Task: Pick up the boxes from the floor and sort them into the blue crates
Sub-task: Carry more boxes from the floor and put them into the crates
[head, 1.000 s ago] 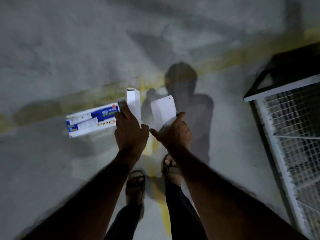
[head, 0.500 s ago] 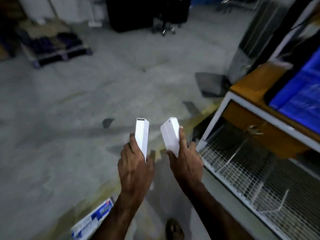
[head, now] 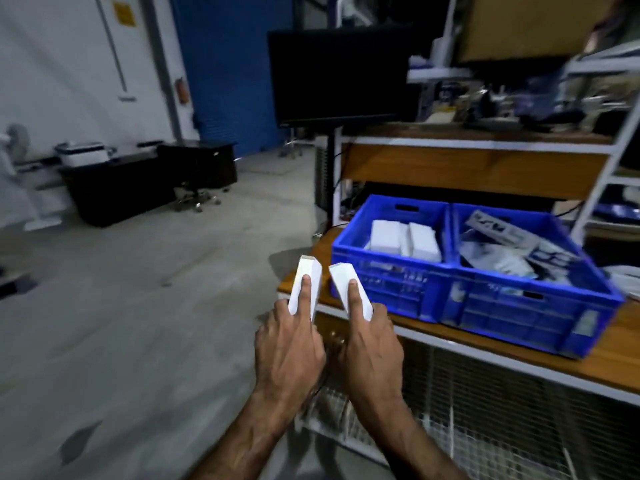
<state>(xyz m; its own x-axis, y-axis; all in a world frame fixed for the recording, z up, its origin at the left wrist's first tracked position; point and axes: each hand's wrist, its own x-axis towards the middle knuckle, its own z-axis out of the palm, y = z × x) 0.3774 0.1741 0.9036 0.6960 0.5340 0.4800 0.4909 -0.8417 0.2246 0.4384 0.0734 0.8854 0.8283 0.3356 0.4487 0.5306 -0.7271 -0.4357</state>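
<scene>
Single view only, camera on my head, wide-angle, no second view to overlap. It faces forward and down past my forearms. My left hand and right hand sit close at 6 o'clock; blue crates near at 2 o'clock; floor runs off toward 10 o'clock.

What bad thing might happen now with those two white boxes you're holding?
1. Each hand, left hand and right hand, holds its white box by one end only, so the left box or right box might slip.
2. They might land in the wrong crate: the near crate holds plain white boxes, the far crate printed packs.
</scene>
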